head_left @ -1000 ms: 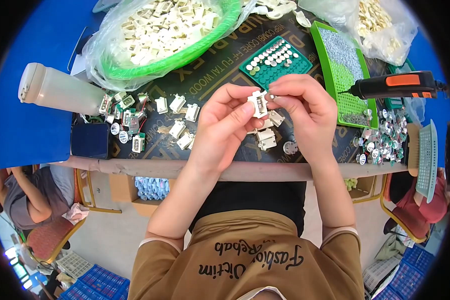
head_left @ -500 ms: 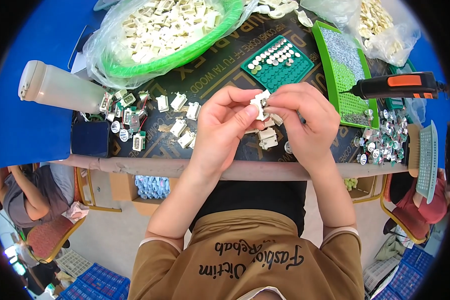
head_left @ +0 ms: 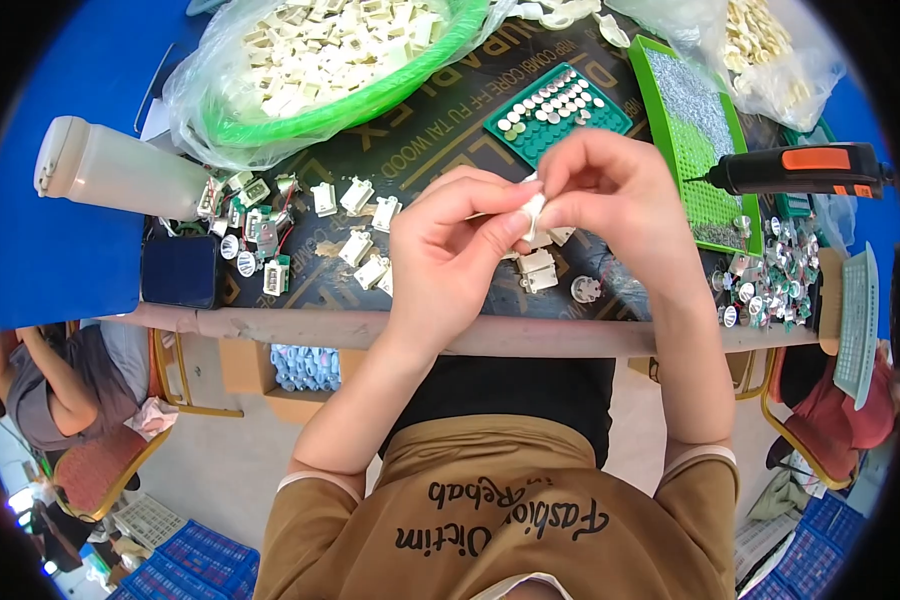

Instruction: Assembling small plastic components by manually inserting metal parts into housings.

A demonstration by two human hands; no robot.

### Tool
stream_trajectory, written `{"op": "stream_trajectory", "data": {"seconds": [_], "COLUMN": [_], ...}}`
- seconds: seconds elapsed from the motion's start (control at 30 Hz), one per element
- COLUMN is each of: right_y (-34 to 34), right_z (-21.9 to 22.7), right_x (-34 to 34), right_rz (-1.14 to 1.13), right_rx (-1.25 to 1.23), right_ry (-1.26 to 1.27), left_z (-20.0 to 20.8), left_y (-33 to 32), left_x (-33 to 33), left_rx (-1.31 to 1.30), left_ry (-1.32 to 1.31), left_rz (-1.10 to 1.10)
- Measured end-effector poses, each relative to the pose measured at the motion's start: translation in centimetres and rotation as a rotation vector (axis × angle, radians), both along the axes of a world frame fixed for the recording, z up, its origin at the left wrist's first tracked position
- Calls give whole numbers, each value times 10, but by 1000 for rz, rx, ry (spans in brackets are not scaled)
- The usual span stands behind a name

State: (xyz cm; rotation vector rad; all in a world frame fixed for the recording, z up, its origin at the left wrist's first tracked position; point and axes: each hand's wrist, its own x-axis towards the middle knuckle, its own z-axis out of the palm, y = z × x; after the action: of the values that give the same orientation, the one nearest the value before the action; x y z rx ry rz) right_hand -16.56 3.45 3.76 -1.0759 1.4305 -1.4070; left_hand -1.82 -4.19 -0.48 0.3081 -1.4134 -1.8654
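Above the table, my left hand [head_left: 450, 245] is closed on a small white plastic housing [head_left: 534, 212], thumb and fingers pinching it. My right hand [head_left: 615, 195] meets it from the other side, its thumb and forefinger pinched at the housing's upper end. Fingers hide most of the part, so any smaller piece between them cannot be made out. Just below lie more white housings [head_left: 538, 270] and a round silvery part [head_left: 586, 289]. Left of my left hand, several loose white housings [head_left: 355, 247] are scattered on the dark tabletop.
Behind stands a green-rimmed basket [head_left: 340, 122] of white parts. A teal tray [head_left: 530, 148] holds coin cells; a green tray [head_left: 705, 205] holds small screws. An electric screwdriver [head_left: 800, 170] juts in at right. Wired circuit assemblies lie both sides, near a phone [head_left: 180, 272] and bottle [head_left: 120, 170].
The housing has turned in my fingers and shows a narrower side. My right hand has shifted up and right, uncovering the round silvery part on the table.
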Motion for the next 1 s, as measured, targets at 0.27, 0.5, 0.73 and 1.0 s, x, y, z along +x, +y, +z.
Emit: {"op": "stream_trajectory", "data": {"seconds": [0.27,0.5,0.73,1.0], "right_y": [-3,-4,8,34], "right_z": [-13,-19,-8,-20], "right_x": [12,24,9,-17], "right_rz": [42,44,-77,-195], "right_rx": [-29,-111,-83,14], "right_ry": [-344,-138,106,639], "left_z": [-2,-6,20,12], "left_y": [0,0,-9,-49], "left_x": [-4,-4,10,55], "left_rx": [238,183,-398,-1151], "left_ry": [198,179,-193,-768], "left_rz": [-73,-21,198,443]}}
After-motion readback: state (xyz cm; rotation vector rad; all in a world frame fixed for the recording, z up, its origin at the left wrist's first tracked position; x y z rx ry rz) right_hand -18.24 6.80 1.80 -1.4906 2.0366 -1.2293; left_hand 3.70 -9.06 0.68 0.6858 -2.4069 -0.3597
